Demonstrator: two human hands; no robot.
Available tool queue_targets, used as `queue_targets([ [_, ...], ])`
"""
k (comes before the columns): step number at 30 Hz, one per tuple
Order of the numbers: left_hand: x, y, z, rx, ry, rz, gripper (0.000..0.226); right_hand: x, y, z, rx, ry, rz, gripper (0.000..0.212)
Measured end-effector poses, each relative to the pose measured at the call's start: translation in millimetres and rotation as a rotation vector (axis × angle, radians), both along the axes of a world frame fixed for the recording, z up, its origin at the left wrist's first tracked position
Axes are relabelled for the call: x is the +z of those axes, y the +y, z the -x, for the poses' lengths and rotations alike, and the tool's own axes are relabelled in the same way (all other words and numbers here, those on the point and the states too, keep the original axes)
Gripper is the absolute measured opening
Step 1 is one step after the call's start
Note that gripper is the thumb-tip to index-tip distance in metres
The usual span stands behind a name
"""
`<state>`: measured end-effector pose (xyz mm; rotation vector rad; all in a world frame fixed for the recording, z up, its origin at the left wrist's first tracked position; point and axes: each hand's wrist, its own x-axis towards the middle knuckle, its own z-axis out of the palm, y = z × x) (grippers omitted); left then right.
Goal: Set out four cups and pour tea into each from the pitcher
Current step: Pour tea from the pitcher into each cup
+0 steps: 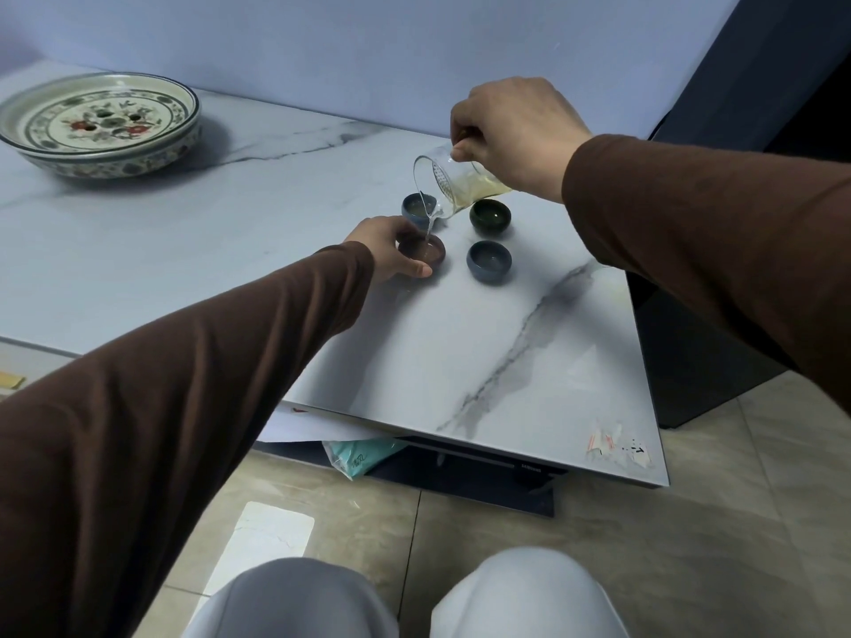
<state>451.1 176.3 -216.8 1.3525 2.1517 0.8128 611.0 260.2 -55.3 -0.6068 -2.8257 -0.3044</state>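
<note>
Several small cups stand in a square on the marble table (529,361). My right hand (515,131) grips a glass pitcher (453,184) of pale yellow tea, tipped to the left. A thin stream falls from its spout into the brown cup (426,254) at the near left. My left hand (389,248) holds that brown cup by its side. Behind it stands a light blue cup (416,209) with liquid in it. A dark green cup (490,216) is at the far right and a grey-blue cup (489,261) at the near right.
A large painted ceramic bowl (99,124) sits at the table's far left. A dark panel (690,352) stands against the table's right edge. Papers and a teal packet (364,455) stick out under the near edge. My knees are above a tiled floor.
</note>
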Motion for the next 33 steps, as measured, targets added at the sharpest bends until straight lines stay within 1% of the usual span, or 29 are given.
queue_targets([
  [5,1,-1,-1,-0.003,-0.008,-0.012,0.061,-2,2,-2,-0.020,0.021,0.039,0.020],
  [9,2,-2,-3,0.010,-0.041,-0.006,0.060,-8,11,-9,-0.094,0.089,0.194,0.019],
  [11,2,-2,-4,0.011,-0.053,-0.002,0.062,-14,19,-17,-0.157,0.152,0.305,0.019],
  [13,1,-2,-5,0.010,-0.054,0.006,0.066,-23,27,-26,-0.236,0.231,0.461,0.016],
  [16,5,-4,-4,-0.003,-0.043,0.036,0.079,-35,40,-38,-0.314,0.353,0.720,0.013],
  [18,10,-5,-2,0.008,-0.024,0.012,0.082,-38,47,-45,-0.347,0.420,0.825,0.012],
  [20,20,-1,-1,0.041,-0.018,-0.084,0.074,-37,56,-51,-0.368,0.457,0.847,0.015],
  [22,30,10,-3,0.028,0.053,-0.183,0.065,-35,67,-56,-0.384,0.476,0.838,0.017],
  [25,42,36,-8,-0.037,0.128,-0.231,0.062,-32,84,-63,-0.403,0.487,0.800,0.016],
  [28,48,67,-11,-0.104,0.223,-0.174,0.062,-30,100,-69,-0.429,0.467,0.741,0.015],
  [30,50,86,-14,-0.152,0.301,-0.098,0.067,-29,110,-72,-0.440,0.446,0.698,0.015],
  [33,47,106,-19,-0.207,0.321,0.017,0.076,-29,119,-73,-0.446,0.388,0.582,0.018],
])
